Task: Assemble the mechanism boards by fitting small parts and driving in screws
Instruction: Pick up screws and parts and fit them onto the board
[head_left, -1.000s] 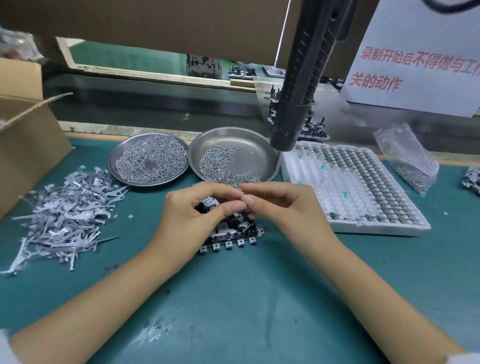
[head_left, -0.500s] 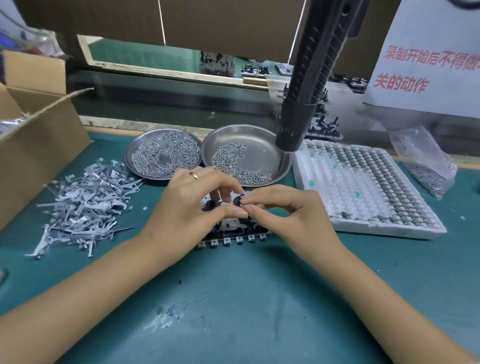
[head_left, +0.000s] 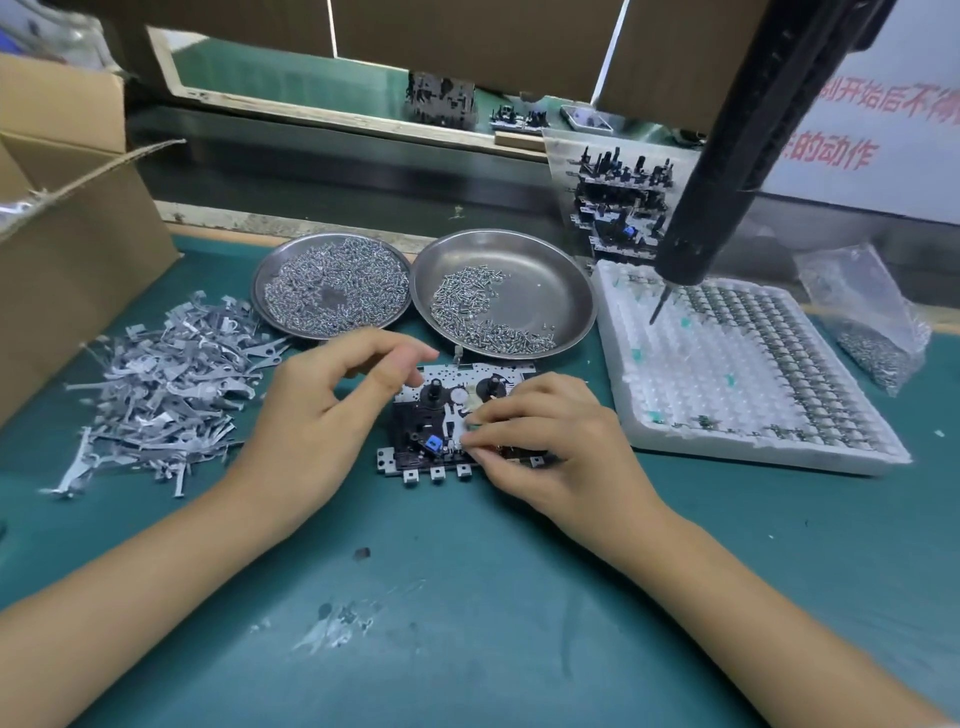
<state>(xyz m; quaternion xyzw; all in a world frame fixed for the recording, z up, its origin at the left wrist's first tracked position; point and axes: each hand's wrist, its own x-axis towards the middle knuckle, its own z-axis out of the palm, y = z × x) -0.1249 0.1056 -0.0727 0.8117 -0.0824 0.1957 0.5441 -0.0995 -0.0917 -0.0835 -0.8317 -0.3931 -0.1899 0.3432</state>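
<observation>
Two hands at mechanism board (head_left: 441, 421), which lies flat on worktop (head_left: 467, 597) just before screw dish (head_left: 550, 291). Right hand (head_left: 550, 441) pinches small part onto board; left hand (head_left: 322, 410) hovers beside, fingers loosely curled, nothing held. Part best seated squarely, board steadied, before screw is driven.

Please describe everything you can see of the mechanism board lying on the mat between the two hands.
The mechanism board lies flat on the green mat, just in front of the right steel dish. It looks like a metal plate carrying black plastic parts, two upright spindles, a small blue piece and square tabs along its near edge. The right hand pinches something at its right side; the left hand hovers beside it.
</observation>
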